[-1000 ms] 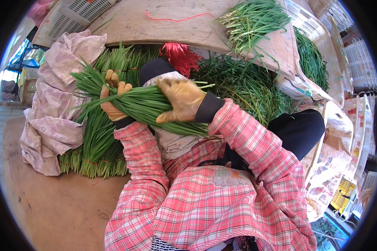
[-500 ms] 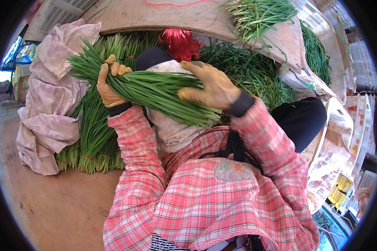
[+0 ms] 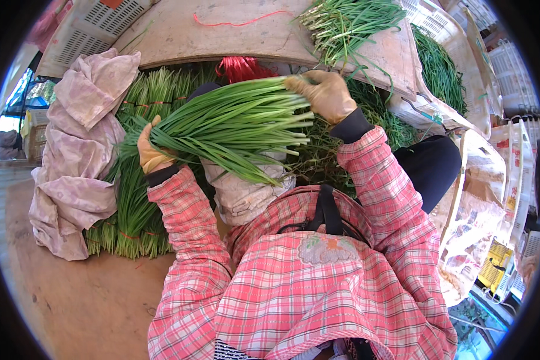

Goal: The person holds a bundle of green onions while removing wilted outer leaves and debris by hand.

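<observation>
A loose bunch of garlic chives stretches across in front of me, above my lap. Its dark leaf ends lie to the left, and its pale stem ends fan out to the right. My left hand is closed around the leafy part, with the thumb up and most fingers hidden under the leaves. At the upper stem ends, my right hand pinches some stems between bent fingers; its fingertips are slightly blurred. Below and left of my left hand lie chive bundles tied with red bands.
A pale crumpled cloth covers part of the bundles. Across the top runs a wooden board bearing a red strip and loose chives. Red ties hang below its edge. Loose greens lie beneath; a plastic crate stands upper left.
My right hand has moved up and right, from lying over the bunch to pinching its stem ends. The stems have spread into a fan, while my left hand still holds the leaf side.
</observation>
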A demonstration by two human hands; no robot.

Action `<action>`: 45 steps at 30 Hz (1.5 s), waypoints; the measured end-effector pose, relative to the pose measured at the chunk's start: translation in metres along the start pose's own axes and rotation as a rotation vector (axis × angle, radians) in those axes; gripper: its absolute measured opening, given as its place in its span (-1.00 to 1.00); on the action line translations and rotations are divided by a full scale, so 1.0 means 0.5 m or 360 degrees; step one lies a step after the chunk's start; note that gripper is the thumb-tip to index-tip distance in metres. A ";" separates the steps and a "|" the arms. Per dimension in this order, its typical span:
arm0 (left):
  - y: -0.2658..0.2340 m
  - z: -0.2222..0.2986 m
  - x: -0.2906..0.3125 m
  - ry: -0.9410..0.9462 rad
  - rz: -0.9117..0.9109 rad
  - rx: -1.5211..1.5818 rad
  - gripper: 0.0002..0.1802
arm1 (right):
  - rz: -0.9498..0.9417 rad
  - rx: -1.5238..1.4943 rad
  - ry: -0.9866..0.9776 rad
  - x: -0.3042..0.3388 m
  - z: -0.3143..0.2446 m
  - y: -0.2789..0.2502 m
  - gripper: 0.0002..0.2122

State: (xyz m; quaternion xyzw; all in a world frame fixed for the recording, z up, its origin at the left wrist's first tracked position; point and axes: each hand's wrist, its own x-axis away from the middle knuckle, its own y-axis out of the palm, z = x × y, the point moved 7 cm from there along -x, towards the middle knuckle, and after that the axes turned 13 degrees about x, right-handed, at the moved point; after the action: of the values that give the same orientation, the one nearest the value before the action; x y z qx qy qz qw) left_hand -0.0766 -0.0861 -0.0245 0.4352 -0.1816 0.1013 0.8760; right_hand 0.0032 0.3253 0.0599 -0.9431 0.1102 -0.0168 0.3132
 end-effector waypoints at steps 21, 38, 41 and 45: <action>-0.119 -0.049 0.003 0.0014 0.0201 0.0203 -0.61 | -0.0872 -0.1157 0.0236 0.166 -0.056 0.120 -0.75; -0.175 -0.043 -0.055 0.0003 -0.0017 -0.0026 -0.61 | -0.0022 0.1757 -0.0013 0.214 0.205 -0.189 -0.64; -0.199 -0.016 -0.075 0.0182 -0.0007 -0.0458 -0.62 | -0.0285 0.0679 -0.0080 0.208 0.105 -0.046 -0.63; -0.163 0.010 -0.057 0.0212 -0.0101 -0.0722 -0.63 | -0.0507 0.0674 -0.0792 0.206 0.018 0.149 -0.57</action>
State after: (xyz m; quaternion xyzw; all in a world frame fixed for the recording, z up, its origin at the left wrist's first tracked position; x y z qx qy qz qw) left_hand -0.0766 -0.1397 -0.0926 0.2249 -0.1276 0.0586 0.9642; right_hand 0.0898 0.2500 0.0044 -0.8379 -0.1238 0.1423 0.5123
